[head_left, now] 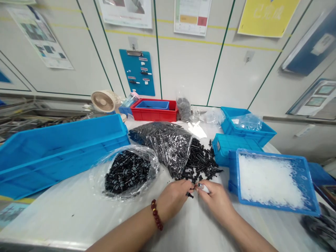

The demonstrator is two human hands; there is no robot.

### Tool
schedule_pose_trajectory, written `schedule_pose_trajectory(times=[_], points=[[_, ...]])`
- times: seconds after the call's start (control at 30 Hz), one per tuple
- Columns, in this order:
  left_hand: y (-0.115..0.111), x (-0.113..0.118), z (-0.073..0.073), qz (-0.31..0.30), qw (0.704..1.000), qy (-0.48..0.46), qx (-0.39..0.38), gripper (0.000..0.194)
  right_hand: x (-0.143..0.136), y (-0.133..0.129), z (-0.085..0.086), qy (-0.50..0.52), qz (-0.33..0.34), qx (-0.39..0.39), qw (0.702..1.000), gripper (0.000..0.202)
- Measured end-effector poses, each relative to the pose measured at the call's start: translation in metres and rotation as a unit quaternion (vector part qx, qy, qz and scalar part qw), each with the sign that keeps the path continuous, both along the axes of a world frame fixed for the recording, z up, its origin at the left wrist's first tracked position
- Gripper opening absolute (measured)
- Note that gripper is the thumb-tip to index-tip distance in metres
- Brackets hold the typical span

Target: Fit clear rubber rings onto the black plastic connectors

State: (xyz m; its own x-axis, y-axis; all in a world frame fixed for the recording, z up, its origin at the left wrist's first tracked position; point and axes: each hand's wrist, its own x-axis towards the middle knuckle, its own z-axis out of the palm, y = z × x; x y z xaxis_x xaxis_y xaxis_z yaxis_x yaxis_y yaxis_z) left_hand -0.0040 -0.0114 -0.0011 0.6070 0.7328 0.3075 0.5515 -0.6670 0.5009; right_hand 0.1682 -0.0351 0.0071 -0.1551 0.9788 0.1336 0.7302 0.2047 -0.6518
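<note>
My left hand, with a beaded bracelet on the wrist, is closed on a small black part whose end sticks out below the fingers. Close beside it, my right hand is closed around a white, pen-like tool with a grey end. The fingertips of both hands nearly meet. Just beyond them lies a loose heap of black parts, spilling from a large clear bag. Another open clear bag of black parts with pale rings stands to the left.
At the right, a blue bin holds small white translucent pieces, next to a closed teal box. A long blue bin fills the left side. Behind stand a red tray, a fan and another blue bin.
</note>
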Motion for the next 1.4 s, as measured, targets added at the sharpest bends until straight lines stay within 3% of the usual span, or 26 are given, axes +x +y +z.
schedule_pose_trajectory(times=[0.33,0.63,0.83,1.2,1.4], points=[[-0.003,0.002,-0.007,-0.004,0.991,0.051,0.125,0.02,0.001,0.002,-0.003,0.038,-0.018,-0.02,0.999,0.02],[-0.013,0.009,0.004,-0.004,0.97,0.163,0.181,0.017,-0.006,0.0,-0.002,-0.044,-0.078,-0.01,0.996,0.015],[-0.018,0.013,0.003,-0.01,0.962,0.196,0.19,0.016,-0.009,0.0,0.0,-0.067,-0.084,-0.035,0.994,0.014],[-0.017,0.009,0.005,-0.01,0.971,0.152,0.183,0.017,-0.006,0.003,0.001,-0.025,-0.076,-0.043,0.996,0.01],[-0.014,0.008,0.002,0.005,0.996,-0.002,0.084,0.022,0.003,0.007,-0.001,0.033,-0.073,-0.027,0.996,0.011]])
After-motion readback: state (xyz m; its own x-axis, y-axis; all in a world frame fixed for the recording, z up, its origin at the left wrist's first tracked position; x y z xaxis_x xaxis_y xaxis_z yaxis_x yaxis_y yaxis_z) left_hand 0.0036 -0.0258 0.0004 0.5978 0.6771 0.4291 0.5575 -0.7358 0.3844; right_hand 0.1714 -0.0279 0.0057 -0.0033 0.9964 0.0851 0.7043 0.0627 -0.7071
